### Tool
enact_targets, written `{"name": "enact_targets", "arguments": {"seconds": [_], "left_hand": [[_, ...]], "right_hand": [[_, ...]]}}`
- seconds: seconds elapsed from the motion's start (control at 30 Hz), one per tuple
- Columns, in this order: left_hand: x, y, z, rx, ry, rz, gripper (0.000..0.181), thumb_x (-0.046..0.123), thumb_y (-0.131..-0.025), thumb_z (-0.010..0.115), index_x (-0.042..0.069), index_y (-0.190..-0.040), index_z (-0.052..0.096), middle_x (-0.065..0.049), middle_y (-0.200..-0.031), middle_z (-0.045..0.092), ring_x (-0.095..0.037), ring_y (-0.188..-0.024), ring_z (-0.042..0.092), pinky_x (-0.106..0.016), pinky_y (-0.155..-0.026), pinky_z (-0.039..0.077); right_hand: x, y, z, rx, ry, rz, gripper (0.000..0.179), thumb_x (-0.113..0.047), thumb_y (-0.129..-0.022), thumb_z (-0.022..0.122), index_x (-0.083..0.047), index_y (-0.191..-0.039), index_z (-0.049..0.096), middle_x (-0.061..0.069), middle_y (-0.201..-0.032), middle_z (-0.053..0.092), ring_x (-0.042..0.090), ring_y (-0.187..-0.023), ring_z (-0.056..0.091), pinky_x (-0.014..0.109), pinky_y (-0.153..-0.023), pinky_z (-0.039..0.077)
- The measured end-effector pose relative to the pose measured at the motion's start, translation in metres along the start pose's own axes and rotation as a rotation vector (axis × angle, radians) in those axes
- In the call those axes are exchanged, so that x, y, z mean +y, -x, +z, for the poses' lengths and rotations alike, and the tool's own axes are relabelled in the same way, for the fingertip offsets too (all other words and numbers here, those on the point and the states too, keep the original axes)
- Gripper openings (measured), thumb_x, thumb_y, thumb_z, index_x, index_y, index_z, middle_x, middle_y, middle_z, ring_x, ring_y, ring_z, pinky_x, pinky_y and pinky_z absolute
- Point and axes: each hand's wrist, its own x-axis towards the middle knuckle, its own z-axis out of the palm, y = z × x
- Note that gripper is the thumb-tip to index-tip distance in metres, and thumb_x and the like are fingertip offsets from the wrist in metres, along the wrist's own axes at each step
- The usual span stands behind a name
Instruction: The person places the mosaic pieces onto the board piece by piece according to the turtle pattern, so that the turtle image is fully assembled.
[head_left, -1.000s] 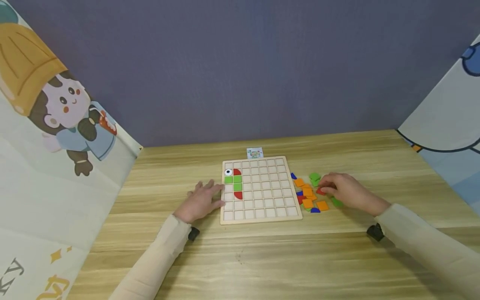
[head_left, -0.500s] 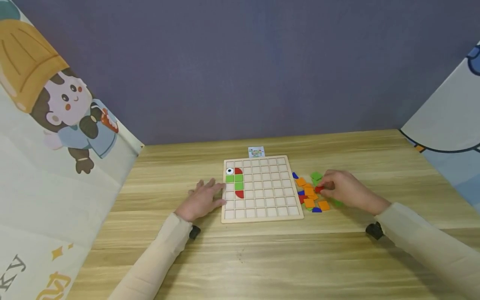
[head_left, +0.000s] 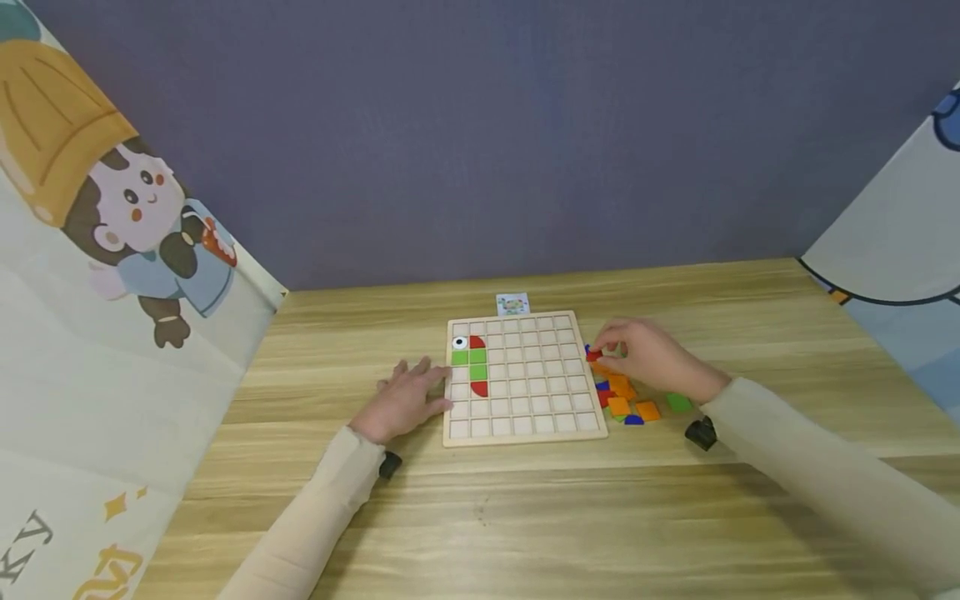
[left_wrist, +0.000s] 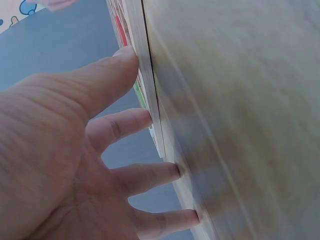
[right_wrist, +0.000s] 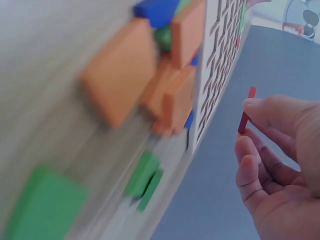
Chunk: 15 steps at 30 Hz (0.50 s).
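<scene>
A pale wooden grid board (head_left: 537,389) lies on the table, seen best in the head view. In its left columns sit a round eye tile (head_left: 460,342), red quarter-round tiles (head_left: 477,389) and green square tiles (head_left: 477,372). My left hand (head_left: 403,402) rests with spread fingers at the board's left edge; the left wrist view has the thumb and index fingertip against that edge. Between thumb and fingers, my right hand (head_left: 651,357) pinches a thin red tile (right_wrist: 243,124), held above the loose tiles beside the board's right edge. Its full outline is hidden.
Right of the board lies a loose pile with orange squares (head_left: 647,411), blue pieces (head_left: 634,420) and a green tile (head_left: 678,402). A small picture card (head_left: 512,304) sits behind the board. A dark partition (head_left: 480,150) rises along the table's far edge.
My right hand has picked the red tile up from the pile and carried it left, close to the board's right edge. My left hand stays at the left edge.
</scene>
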Motion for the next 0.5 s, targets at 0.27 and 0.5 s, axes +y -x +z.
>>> {"name": "enact_targets", "arguments": {"seconds": [0.27,0.5], "left_hand": [[-0.001,0.000,0.001,0.001,0.007,-0.008,0.060,0.045,-0.091,0.058,0.022,-0.144,0.042,-0.019,-0.151,0.023,-0.056,-0.131,0.018,-0.075,-0.095,0.018],[-0.002,-0.003,0.002,0.008,0.000,-0.005,0.061,0.045,-0.090,0.059,0.022,-0.143,0.042,-0.019,-0.151,0.024,-0.057,-0.130,0.019,-0.076,-0.094,0.019]], "right_hand": [[-0.022,-0.035,0.013,-0.041,-0.061,-0.062,0.013,-0.013,-0.083,0.074,-0.018,-0.095,0.073,-0.005,-0.090,0.061,0.013,-0.067,0.051,0.030,-0.058,0.047],[-0.037,-0.064,0.031,-0.055,-0.068,-0.143,0.011,-0.014,-0.082,0.075,-0.015,-0.093,0.075,-0.005,-0.089,0.063,0.010,-0.075,0.055,0.027,-0.065,0.048]]}}
